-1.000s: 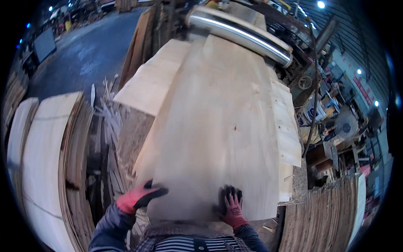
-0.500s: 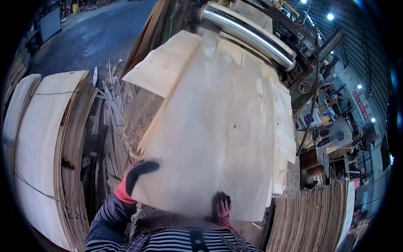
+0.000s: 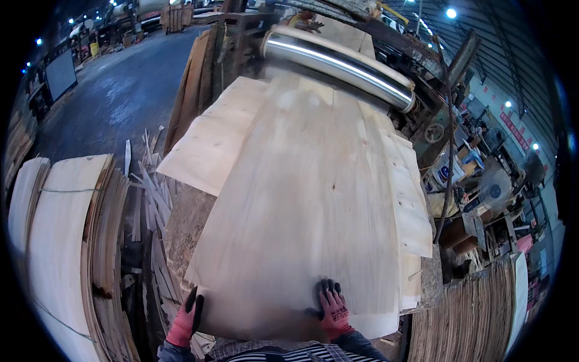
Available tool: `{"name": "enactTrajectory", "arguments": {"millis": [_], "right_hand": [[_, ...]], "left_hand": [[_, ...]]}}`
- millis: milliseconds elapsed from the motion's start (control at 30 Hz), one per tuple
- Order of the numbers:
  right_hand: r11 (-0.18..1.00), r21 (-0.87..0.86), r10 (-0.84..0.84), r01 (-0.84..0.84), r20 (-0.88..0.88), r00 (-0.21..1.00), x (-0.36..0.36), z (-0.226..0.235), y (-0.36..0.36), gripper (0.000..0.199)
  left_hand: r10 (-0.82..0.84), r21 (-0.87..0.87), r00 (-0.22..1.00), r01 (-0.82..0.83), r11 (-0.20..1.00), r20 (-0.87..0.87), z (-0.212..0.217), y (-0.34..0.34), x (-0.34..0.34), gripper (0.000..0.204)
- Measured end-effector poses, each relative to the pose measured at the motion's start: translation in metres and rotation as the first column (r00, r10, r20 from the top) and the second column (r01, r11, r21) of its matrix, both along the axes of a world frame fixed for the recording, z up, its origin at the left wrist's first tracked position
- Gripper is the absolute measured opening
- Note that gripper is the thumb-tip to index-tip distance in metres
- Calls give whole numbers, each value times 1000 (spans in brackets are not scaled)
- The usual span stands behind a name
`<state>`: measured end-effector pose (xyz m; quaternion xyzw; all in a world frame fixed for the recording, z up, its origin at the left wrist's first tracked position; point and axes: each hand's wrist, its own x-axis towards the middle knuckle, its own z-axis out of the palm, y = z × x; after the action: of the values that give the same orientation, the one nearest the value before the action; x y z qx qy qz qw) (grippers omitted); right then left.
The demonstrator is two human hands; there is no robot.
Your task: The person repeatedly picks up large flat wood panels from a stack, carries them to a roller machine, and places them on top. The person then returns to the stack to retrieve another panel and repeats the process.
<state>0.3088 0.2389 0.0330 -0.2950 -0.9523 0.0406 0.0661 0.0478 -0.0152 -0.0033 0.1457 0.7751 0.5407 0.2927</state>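
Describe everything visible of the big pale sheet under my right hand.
The sheet is broad, thin and pale, apparently wood veneer, with lengthwise grain and a small dark knot. It lies over other pale sheets, its far end near the shiny roller. The gloved right hand rests on its near end; the gloved left hand is at its near left corner. The near part looks blurred.

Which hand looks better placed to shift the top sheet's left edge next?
Probably the left hand: it is at the near left corner of the sheet, by that edge. The right hand lies on top, well in from that edge, so it seems better for steadying.
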Motion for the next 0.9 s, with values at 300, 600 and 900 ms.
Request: {"name": "enactTrajectory", "arguments": {"millis": [300,600,900], "right_hand": [[982,112,151,-153,27,988,85,-75,-58,60],[966,-187,147,-178,-168,975,14,49,-114,74],[667,-229,670,-709,-231,705,-53,20,-157,75]], "left_hand": [[-41,329,995,9,944,91,-34,-38,-18,42],[196,387,921,-325,863,336,-21,-119,24,45],[597,315,698,-714,626,395,-40,-233,121,40]]}}
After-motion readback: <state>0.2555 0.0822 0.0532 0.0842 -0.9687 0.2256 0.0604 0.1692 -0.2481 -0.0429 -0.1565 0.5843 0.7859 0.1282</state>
